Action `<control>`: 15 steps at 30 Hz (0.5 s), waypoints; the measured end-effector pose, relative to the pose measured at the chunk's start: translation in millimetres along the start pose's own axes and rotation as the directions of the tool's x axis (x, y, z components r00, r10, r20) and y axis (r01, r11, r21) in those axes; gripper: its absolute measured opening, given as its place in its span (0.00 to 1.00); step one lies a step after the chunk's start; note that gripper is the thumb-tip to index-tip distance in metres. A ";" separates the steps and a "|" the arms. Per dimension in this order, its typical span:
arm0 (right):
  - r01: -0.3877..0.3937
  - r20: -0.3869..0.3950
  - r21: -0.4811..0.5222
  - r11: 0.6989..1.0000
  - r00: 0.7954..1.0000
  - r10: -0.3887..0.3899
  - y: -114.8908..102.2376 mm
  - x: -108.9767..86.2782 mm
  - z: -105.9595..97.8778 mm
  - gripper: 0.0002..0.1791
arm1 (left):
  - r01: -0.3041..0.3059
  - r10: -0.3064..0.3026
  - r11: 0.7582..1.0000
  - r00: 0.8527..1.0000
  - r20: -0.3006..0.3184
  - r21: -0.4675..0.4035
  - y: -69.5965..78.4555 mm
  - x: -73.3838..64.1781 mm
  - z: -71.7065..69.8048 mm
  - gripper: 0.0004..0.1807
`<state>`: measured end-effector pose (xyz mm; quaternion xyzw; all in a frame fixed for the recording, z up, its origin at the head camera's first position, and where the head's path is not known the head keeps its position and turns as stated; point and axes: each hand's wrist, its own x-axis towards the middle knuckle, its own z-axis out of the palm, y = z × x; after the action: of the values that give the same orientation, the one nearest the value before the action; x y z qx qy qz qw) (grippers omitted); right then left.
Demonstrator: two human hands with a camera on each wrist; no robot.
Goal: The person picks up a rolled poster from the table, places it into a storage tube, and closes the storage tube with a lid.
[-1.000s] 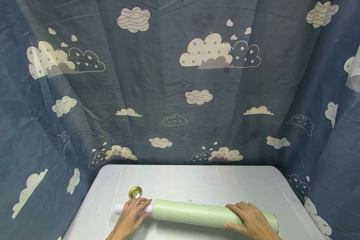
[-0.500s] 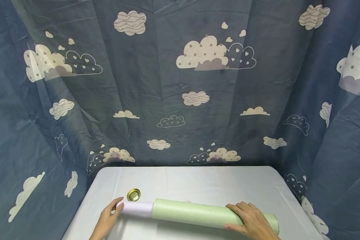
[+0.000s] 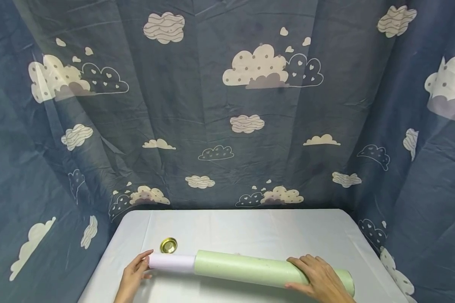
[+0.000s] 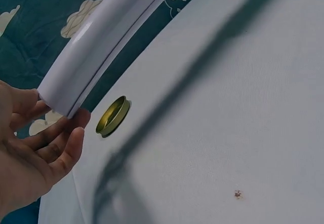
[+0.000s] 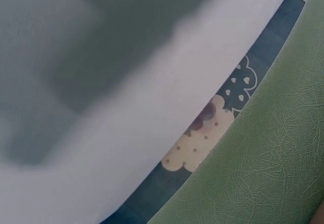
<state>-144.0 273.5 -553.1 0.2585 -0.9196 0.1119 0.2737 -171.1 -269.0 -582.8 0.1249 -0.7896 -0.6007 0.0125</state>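
Note:
A pale green tube (image 3: 246, 267), its surface finely textured in the right wrist view, lies crosswise near the front of the white table. From its left end sticks a narrower roll of smooth white sheet (image 3: 172, 262), with a lengthwise edge visible in the left wrist view. My left hand (image 3: 132, 273) pinches the roll's outer end, thumb on one side and fingertips on the other, the remaining fingers loosely bent. My right hand (image 3: 318, 277) grips the tube near its right end, fingers over the top and thumb on the near side. Shadows fall on the table beneath both.
A round gold-coloured lid (image 3: 168, 245) rests on the table just behind the roll's left end. The white table (image 3: 258, 227) has rounded far corners. Dark blue cloud-patterned curtains (image 3: 220, 97) enclose it at the back and both sides.
My left hand has slid left along the white roll, from beside the green tube to the roll's outer end. My right hand keeps its grip on the tube.

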 end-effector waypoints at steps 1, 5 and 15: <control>0.001 -0.003 -0.001 1.000 1.000 -0.001 0.1 0.1 0.2 0.33 | 0.011 -0.011 1.000 1.000 0.002 -0.015 -0.2 -0.2 -0.3 0.25; 0.004 -0.006 -0.002 1.000 1.000 -0.004 -0.5 0.4 1.4 0.33 | 0.017 -0.016 0.999 1.000 0.021 -0.039 -1.1 -0.7 -0.7 0.25; 0.001 0.012 0.001 1.000 1.000 -0.001 -4.0 0.2 6.3 0.33 | -0.059 0.061 0.997 0.997 0.046 -0.050 -0.6 -7.3 8.5 0.22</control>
<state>-144.9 267.8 -557.9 0.2600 -0.9210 0.1106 0.2682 -165.3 -259.5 -584.7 0.0867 -0.7782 -0.6218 0.0149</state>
